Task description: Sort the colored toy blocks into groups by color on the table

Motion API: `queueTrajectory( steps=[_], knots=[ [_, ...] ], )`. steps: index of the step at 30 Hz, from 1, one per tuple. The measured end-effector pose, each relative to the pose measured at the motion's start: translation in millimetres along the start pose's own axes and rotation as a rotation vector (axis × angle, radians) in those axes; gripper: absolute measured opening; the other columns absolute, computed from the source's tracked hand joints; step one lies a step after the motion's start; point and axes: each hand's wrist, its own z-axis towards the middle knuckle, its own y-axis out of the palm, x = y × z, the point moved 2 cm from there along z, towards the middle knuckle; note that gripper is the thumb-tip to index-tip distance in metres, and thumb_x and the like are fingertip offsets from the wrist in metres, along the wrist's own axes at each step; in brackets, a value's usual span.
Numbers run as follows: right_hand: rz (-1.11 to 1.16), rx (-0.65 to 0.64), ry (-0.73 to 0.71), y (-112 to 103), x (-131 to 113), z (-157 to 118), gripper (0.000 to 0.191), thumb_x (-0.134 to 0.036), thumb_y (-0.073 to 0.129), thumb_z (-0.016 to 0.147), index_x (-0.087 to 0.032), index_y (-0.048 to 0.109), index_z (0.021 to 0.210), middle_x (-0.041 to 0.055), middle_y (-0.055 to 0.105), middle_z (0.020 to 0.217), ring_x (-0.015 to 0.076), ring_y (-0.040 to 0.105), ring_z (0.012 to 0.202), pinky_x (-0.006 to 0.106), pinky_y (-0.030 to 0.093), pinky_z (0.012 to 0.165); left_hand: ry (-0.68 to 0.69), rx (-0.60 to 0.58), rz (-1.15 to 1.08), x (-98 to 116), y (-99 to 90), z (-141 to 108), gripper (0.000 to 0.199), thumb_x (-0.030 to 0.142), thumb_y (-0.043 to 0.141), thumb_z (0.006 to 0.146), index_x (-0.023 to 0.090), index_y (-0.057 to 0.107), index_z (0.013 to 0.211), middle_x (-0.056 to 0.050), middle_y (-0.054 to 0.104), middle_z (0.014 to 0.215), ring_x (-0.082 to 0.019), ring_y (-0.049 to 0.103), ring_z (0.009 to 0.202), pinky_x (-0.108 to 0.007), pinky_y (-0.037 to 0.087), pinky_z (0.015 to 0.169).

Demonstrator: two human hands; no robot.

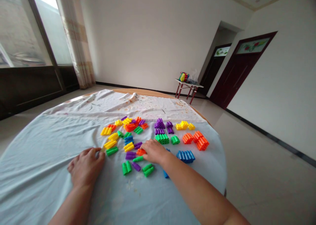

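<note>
My right hand (153,151) reaches over the middle of the pieces, its fingers closed on an orange piece (141,152). Beside its fingertips are a purple piece (137,145) and a green piece (138,158). My left hand (87,165) rests on the cloth left of the pile, thumb and index fingertip together near a green piece (112,151); whatever lies between them is too small to name. Sorted groups stand to the right: purple (159,123), yellow (182,125), green (162,139), orange (202,143) and blue (186,156). Mixed colours lie at the left.
The round table wears a light blue cloth (49,146) and a white patterned cloth (153,104). Beyond it, a small table (197,85) holds a colourful bag (184,76). A curtain (76,37) hangs at the left, and a dark red door (243,67) is at the right.
</note>
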Motion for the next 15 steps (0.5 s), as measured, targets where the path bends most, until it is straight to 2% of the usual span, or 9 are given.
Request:
queueTrajectory(
  steps=[6,12,15],
  knots=[
    [0.003,-0.061,0.018,-3.9,-5.4,-6.4,0.025,-0.034,0.062,0.077,-0.018,0.067,0.096,0.0082,0.069,0.092,0.0229,0.062,0.091,0.031,0.043,0.078,-0.004,-0.001,0.011,-2.2,1.0,0.5,0.053,0.05,0.031,0.083,0.021,0.066,0.111,-0.013,0.055,0.128,-0.036,0.045,0.119,-0.049,0.032,0.098],
    [0.003,-0.059,0.03,1.4,-6.9,-3.9,0.026,-0.03,0.061,0.077,-0.02,0.066,0.101,0.0076,0.069,0.096,0.0225,0.062,0.092,0.032,0.044,0.079,-0.013,-0.012,0.06,-3.0,3.2,2.0,0.055,0.053,0.026,0.083,0.025,0.063,0.113,-0.01,0.054,0.131,-0.033,0.044,0.121,-0.047,0.03,0.1],
    [0.021,-0.019,0.037,-3.5,-5.8,-6.7,0.028,-0.032,0.061,0.079,-0.02,0.065,0.103,0.0079,0.069,0.099,0.0233,0.062,0.093,0.033,0.044,0.08,-0.008,0.007,0.085,-8.2,9.3,8.2,0.055,0.055,0.022,0.084,0.028,0.062,0.111,-0.008,0.054,0.132,-0.031,0.044,0.122,-0.046,0.03,0.099]
  ],
)
